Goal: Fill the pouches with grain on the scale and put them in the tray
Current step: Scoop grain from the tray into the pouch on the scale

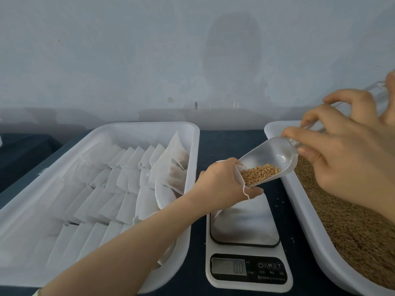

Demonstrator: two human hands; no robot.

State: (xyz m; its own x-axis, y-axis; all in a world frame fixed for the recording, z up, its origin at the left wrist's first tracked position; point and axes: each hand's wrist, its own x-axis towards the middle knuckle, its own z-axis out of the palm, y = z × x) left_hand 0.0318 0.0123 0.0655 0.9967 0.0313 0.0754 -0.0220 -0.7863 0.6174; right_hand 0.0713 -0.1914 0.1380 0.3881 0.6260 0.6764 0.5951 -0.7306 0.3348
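**Left forearm (pixel 119 248) crosses the tray as grain goes to the pouch**

Left hand (pixel 222 180) pinches open the mouth of a white pouch (pixel 245 210), thumb below and fingers curled over the top. The pouch hangs down onto the platform of the scale (pixel 248 244), whose display (pixel 229 266) reads 0.0. A clear scoop (pixel 271 157), tilted down, has its lip inside the pouch mouth, with grain (pixel 259 173) heaped at that end. Right hand (pixel 350 159) grips the scoop's handle with curled fingers. Beneath it, right of the scale, stands a white tray (pixel 299 208) full of loose grain (pixel 346 221). Left of the scale, another white tray (pixel 149 126) holds rows of flat pouches (pixel 102 206) and a few brownish filled ones (pixel 175 174) near its far right side.
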